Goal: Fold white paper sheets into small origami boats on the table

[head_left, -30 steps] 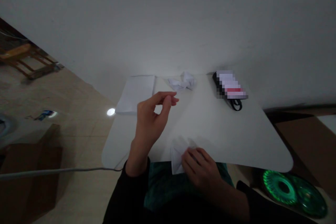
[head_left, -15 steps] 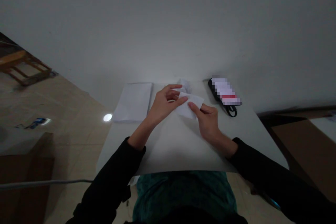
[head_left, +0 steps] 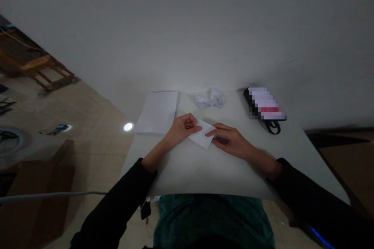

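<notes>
A small folded sheet of white paper (head_left: 206,141) is held tilted just over the table, between my two hands. My left hand (head_left: 182,129) pinches its left side, thumb on top and fingers curled behind. At the right side, my right hand (head_left: 230,140) grips the same paper, its index finger on the upper face and its thumb near the lower edge. Behind the hands, folded white paper pieces (head_left: 212,99) lie near the wall. To the left of my left hand rests a stack of white paper (head_left: 159,111).
A dark case with a pixelated top (head_left: 265,103) and a black strap loop (head_left: 273,126) lies on the right of the white table (head_left: 201,179). The wall (head_left: 187,39) rises right behind the table. A wooden stool (head_left: 43,66) stands on the floor at left.
My hands and the paper have come lower and nearer to me, uncovering the folded pieces behind. The paper has turned in my hands, and my right fingers now reach over it. The view has shifted slightly.
</notes>
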The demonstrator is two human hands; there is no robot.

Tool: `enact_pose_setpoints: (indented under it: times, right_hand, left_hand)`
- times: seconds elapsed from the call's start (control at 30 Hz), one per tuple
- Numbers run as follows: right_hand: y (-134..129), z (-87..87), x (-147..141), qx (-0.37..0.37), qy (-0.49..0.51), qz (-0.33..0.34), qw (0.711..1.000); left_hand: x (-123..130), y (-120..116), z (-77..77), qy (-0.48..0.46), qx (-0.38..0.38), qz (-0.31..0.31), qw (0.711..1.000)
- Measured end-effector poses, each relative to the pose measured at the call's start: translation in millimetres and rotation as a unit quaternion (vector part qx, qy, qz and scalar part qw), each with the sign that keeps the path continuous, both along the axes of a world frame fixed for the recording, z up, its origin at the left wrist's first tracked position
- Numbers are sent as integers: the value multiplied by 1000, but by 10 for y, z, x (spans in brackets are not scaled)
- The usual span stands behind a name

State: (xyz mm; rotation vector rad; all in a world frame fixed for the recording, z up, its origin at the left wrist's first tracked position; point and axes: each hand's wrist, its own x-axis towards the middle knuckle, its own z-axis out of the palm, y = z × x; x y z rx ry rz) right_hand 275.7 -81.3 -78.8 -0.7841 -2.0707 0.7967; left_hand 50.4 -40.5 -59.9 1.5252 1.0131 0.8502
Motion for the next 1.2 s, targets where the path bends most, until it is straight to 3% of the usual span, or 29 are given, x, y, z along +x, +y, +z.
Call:
enact_pose_setpoints:
  times: [0.1,0.2,0.33,0.4,0.5,0.57,0.73,0.97,1.2]
  right_hand:
    - [0,-50,-4,67,-51,-21,996]
    - [10,-69,-7,105,-76,-49,990]
    - [41,-74,-9,134,-105,-54,984]
    - [52,-75,-14,133,-125,-46,982]
    - [59,-67,-23,114,-135,-44,983]
    - [65,-59,-27,92,-118,-41,988]
    - [96,-66,-27,66,-66,-88,992]
    - [99,-63,-80,61,-82,-180,978]
    - [138,-80,-95,-23,-48,-208,977]
  left_hand:
    - [-16,-43,-58,36,12,-6,999]
    - [-35,-34,-98,111,100,-14,989]
    - [-74,-46,-77,198,307,-28,930]
    - [-101,-96,-33,221,354,-65,906]
    - [-142,-198,29,243,358,-153,889]
    - [-158,-247,42,247,354,-168,886]
    - [-135,-232,-16,232,323,-99,912]
    - [-60,-100,-66,227,256,-35,939]
    - [-12,-73,-106,181,183,26,966]
